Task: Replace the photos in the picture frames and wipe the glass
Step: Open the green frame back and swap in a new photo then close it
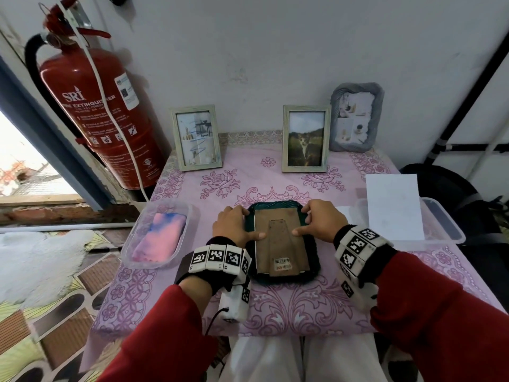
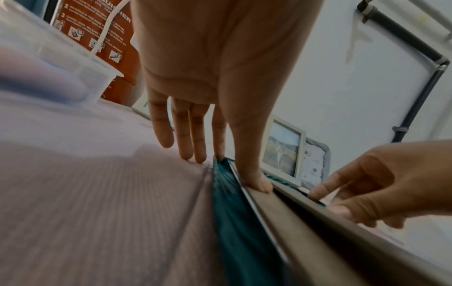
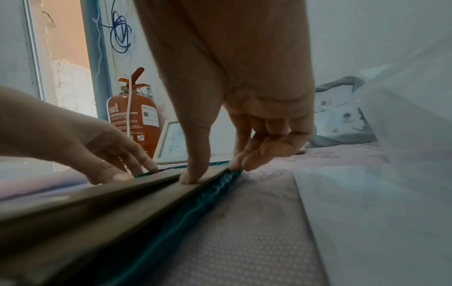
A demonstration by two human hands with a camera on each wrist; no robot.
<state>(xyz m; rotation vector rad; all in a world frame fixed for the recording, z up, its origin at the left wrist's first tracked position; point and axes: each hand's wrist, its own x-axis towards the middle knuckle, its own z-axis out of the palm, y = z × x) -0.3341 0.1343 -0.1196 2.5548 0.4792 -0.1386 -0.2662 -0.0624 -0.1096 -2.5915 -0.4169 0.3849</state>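
A dark teal picture frame (image 1: 314, 267) lies face down on the pink tablecloth (image 1: 275, 307), its brown backing board (image 1: 276, 238) and folded stand facing up. My left hand (image 1: 248, 224) lies over its upper left edge: the thumb (image 2: 254, 180) presses on the board and the straight fingers (image 2: 195, 151) touch the cloth beside the rim. My right hand (image 1: 305, 220) grips the upper right edge, with its thumb (image 3: 193, 174) on the board and curled fingers (image 3: 257, 154) against the teal rim.
Three frames stand along the wall: a pale one (image 1: 196, 137), one with a cat photo (image 1: 305, 139) and a grey one (image 1: 356, 118). A clear tub (image 1: 129, 244) on the left holds a pink-blue cloth (image 1: 159, 235). White paper (image 1: 394, 205) lies over a right tub (image 1: 451, 232). A fire extinguisher (image 1: 96, 114) stands left.
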